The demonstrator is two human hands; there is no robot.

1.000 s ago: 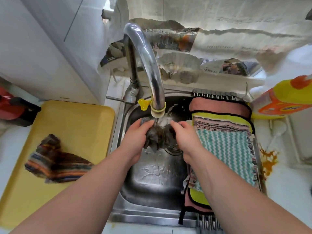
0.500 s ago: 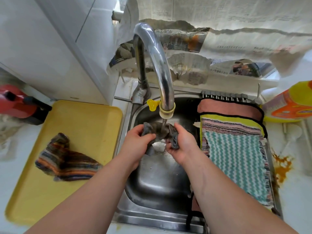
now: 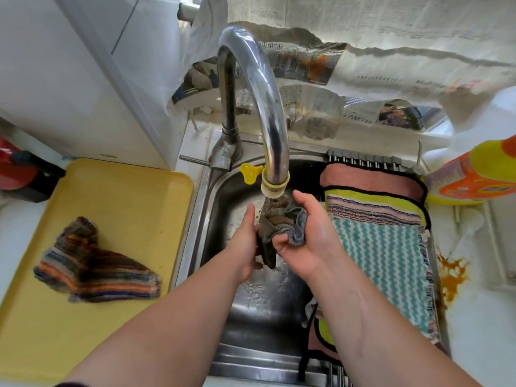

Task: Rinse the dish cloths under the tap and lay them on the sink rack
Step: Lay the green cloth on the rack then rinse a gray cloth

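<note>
Tray (image 3: 117, 196) in yellow at the counter's left edge, striped cloth (image 3: 95, 263) crumpled toward its near-left corner, untouched. Next over, sink (image 3: 265, 317), with tap (image 3: 262, 107) arching above its middle. Right under the spout: grey cloth (image 3: 279, 222), bunched up, clamped between both hands. Left hand (image 3: 245, 241) wrapped round the lower part, right hand (image 3: 315, 236) palm-up with fingers curled into the folds. Along the sink's right edge, sink rack (image 3: 365, 162) carrying cloths laid flat, teal zigzag cloth (image 3: 385, 261) on top. Past that, detergent bottle (image 3: 469, 180) by the counter's right edge.

The left hand (image 3: 245, 243) and right hand (image 3: 314, 236) grip a bunched dark cloth (image 3: 275, 220) just beneath the tap (image 3: 261, 90).
</note>
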